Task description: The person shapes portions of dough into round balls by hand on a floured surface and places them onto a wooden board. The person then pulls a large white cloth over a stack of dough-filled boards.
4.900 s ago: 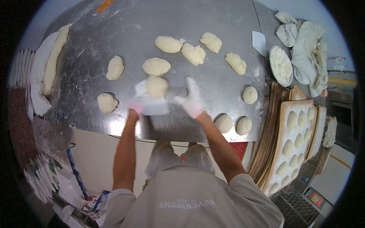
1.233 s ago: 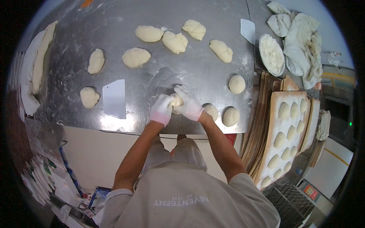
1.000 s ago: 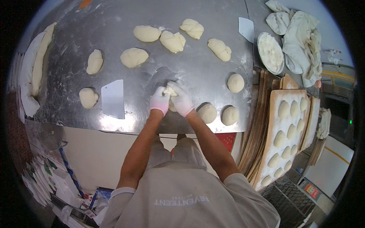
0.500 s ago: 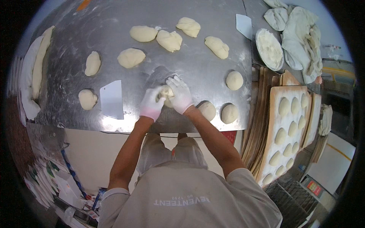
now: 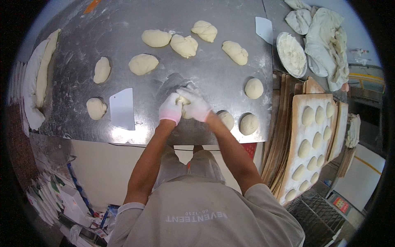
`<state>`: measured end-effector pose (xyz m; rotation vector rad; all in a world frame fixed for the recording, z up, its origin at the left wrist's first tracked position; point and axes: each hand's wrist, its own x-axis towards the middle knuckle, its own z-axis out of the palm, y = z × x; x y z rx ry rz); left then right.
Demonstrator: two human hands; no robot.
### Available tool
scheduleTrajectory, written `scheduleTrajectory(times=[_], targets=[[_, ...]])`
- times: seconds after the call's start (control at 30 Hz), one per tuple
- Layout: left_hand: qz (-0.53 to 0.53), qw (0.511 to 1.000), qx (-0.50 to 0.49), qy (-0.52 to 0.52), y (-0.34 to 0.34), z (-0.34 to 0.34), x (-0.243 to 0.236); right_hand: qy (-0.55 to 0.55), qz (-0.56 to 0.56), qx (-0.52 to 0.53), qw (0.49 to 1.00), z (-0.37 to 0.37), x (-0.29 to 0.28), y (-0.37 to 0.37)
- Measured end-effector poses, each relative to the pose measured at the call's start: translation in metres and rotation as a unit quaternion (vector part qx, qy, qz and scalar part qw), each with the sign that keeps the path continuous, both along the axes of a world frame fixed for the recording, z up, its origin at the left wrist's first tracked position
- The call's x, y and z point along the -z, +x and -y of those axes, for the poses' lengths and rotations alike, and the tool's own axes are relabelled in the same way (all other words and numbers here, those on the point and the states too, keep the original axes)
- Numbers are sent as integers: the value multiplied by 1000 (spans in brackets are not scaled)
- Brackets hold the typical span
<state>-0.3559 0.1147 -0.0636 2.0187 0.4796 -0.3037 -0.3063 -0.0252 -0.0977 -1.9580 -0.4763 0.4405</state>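
Both hands, in white gloves with pink cuffs, work one piece of dough (image 5: 186, 112) near the table's front edge. My left hand (image 5: 170, 108) closes on its left side, fingers curled over the top. From the right, my right hand (image 5: 194, 103) wraps over the same piece; it is slightly blurred by motion, and together the gloves hide most of the dough. Two smooth round dough balls lie by my right wrist, the nearer one (image 5: 226, 120) partly behind my forearm and the other (image 5: 249, 124) beside it. A white dough scraper (image 5: 122, 109) rests left of my left hand.
Several rough dough pieces (image 5: 143, 64) lie across the metal table (image 5: 222, 82). At the right stand a bowl of flour (image 5: 291, 54), a second scraper (image 5: 263, 29), crumpled cloths (image 5: 324, 41) and a floured board (image 5: 312, 99) bearing rows of dough balls. Folded cloth (image 5: 37, 82) lies along the left edge.
My left hand has moved right, closing in against my right hand over the dough. More of the piece is now covered by the gloves. The other dough pieces stay in place.
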Motion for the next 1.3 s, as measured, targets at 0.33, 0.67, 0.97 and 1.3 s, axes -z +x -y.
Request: scheduleTrajectory(times=[0.33,0.67,0.97,1.3], targets=[[20,998,49,36,0,23,17,-79,198,16,977,7,6,-6],[6,964,-65,259,-40,-100,-26,-74,216,-41,973,15,-36,-10],[-206,884,-101,407,-53,-104,-49,-65,93,-149,982,-77,-30,-110],[-103,951,-200,-213,-95,-123,-24,-47,15,-109,993,-28,-43,-55]])
